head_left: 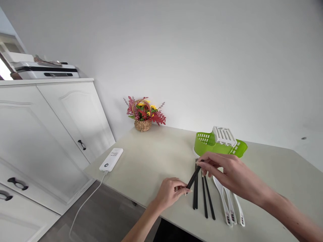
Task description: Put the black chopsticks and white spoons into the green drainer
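Black plastic chopsticks point(194, 176), a pair lifted off the table and slanting from lower left to upper right, are pinched at both ends. The left hand point(171, 192) has thumb and fingertips drawn together on the lower end; the right hand point(227, 171) closes its fingertips on the upper end, its palm turned down above the tabletop.

Under that lifted pair, more black chopsticks point(206, 201) lie flat on the pale beige table point(151, 161), roughly parallel and pointing toward the near edge. Just beside them on the right lie white plastic spoons point(230, 206) with dark markings on the handles (the right forearm covers part of them).

Behind the right hand stands a lime-green slotted plastic drainer point(209, 143) with a white slotted insert point(224, 135) on top, close to the fingers. Farther left, well apart, a white rectangular device point(111, 159) with a trailing white cable lies near the table's corner, and a small wicker basket of red and yellow artificial flowers point(143, 116) stands against the white wall. White cabinets point(50, 134) fill the left side.
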The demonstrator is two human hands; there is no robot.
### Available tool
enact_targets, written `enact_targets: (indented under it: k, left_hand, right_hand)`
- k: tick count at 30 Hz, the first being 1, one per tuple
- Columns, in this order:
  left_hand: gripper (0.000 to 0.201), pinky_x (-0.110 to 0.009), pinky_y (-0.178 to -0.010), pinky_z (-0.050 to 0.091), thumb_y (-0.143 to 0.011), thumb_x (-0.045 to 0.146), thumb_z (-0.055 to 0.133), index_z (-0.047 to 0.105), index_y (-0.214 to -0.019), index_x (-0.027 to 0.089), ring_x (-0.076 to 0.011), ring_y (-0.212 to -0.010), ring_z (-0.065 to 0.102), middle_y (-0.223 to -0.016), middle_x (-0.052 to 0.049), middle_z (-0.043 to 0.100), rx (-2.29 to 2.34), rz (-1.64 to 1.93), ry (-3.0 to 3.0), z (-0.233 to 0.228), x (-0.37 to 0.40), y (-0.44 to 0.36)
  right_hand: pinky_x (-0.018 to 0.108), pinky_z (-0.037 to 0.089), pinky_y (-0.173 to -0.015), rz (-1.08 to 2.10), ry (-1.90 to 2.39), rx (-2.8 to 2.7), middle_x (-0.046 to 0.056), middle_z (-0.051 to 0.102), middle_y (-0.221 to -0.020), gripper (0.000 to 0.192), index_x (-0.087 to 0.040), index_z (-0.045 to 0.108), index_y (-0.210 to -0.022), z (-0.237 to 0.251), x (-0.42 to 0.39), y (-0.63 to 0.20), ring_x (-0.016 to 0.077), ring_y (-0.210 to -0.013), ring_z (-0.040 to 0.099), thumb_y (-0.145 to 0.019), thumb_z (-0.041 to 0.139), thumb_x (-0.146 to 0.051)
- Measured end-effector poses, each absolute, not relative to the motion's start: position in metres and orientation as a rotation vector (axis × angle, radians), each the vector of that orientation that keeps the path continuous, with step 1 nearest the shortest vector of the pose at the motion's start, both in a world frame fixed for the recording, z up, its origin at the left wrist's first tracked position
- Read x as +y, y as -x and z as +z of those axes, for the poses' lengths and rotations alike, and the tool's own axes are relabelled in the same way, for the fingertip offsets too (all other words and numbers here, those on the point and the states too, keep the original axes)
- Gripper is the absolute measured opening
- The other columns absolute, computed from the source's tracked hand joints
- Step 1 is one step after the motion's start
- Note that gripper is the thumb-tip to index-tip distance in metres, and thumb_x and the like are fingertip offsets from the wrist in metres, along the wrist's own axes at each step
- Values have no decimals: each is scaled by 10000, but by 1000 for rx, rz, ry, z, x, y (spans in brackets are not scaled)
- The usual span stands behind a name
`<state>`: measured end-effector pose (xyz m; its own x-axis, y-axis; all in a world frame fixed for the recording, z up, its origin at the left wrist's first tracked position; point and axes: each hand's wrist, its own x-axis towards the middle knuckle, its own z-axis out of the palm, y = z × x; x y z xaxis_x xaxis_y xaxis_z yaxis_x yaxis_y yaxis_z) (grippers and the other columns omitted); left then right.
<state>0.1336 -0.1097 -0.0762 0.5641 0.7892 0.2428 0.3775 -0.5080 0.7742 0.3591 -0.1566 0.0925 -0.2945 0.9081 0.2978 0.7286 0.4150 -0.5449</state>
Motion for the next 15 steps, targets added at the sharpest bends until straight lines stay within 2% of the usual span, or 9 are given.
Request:
enact_targets:
  k: [5,11,15]
  left_hand:
    - [306,-227,-620,462,-937,469,694,826,-863,202,-149,-678,646,-820,-48,769,919,737,-2092,-77,-108,-135]
    - [274,-224,-617,454,-943,444,690,827,-888,214,-144,-676,642,-826,-40,761,894,722,-2089,-78,-108,-136]
    - [295,-238,-618,425,-918,466,716,806,-811,207,-147,-663,627,-768,-29,744,971,691,-2195,-77,-108,-137]
  right_hand:
    - [260,465,-543,450,1399,-2088,-21,712,-752,390,-272,632,-813,95,-158,-364,134,-607,620,-1027,453,-545]
    - [272,523,-608,531,1412,-2049,-5,735,-792,366,-272,652,-873,94,-161,-367,156,-685,678,-1021,469,-552]
    - [278,539,-609,601,1414,-2018,8,742,-807,374,-264,649,-862,86,-160,-370,168,-708,701,-1016,478,-558]
